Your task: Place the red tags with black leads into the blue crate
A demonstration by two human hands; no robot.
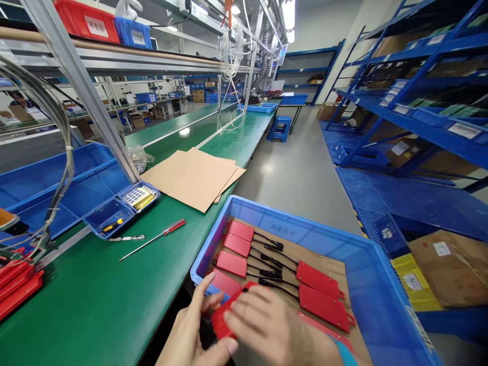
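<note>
Both my hands hold one red flat module [225, 314] over the near left corner of a blue crate [358, 254]. My left hand [192, 330] grips its left edge with thumb and fingers. My right hand [269, 325] lies across its top, fingers pressed on it. Inside the crate, on a brown cardboard sheet [324, 262], several more red modules [238, 246] with black cables [267, 256] lie in two rows.
A green workbench [114, 300] runs along the left, with a red-handled screwdriver [152, 239], a small blue tray [114, 211], cardboard sheets [194, 175] and stacked red parts [17, 284]. Blue shelving [419, 101] and boxes [453, 267] line the aisle on the right.
</note>
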